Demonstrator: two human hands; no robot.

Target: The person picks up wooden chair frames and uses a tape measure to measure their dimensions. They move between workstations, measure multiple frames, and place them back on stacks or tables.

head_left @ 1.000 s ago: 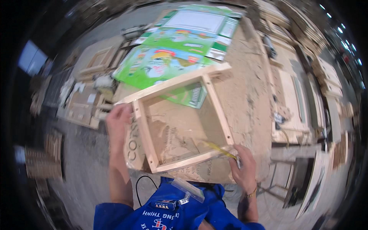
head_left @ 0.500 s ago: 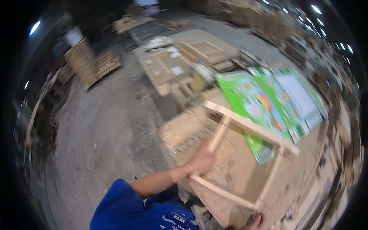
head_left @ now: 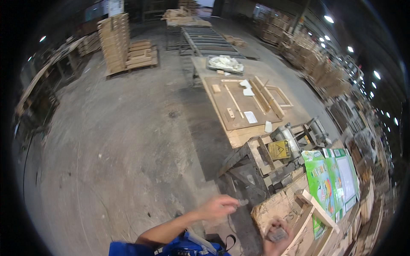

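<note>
My left hand [head_left: 217,208] is out over the floor, left of the near work table [head_left: 267,209], fingers closed. A small greyish bit shows at its fingertips, too blurred to name. Close to the table's near edge, my right hand [head_left: 284,241] is curled around a small grey pad [head_left: 278,234]. Right beside it, a pale wooden frame [head_left: 318,209] lies on the table, partly cut off by the lower edge of the view. Green printed cardboard sheets [head_left: 329,179] lie at the frame's far side. Neither hand grips the frame.
Beyond the table stands a machine with rollers and a yellow warning sign [head_left: 279,149]. Farther off, a long table [head_left: 213,102] carries wooden strips, papers and another frame [head_left: 279,97], and a roller conveyor [head_left: 211,42] follows. Stacked wood [head_left: 114,45] stands on the left across the concrete floor [head_left: 124,141].
My left hand has let go of the wooden frame and moved off to its left. The view has swung leftward, so table and frame sit lower right. My right hand now shows the grey pad.
</note>
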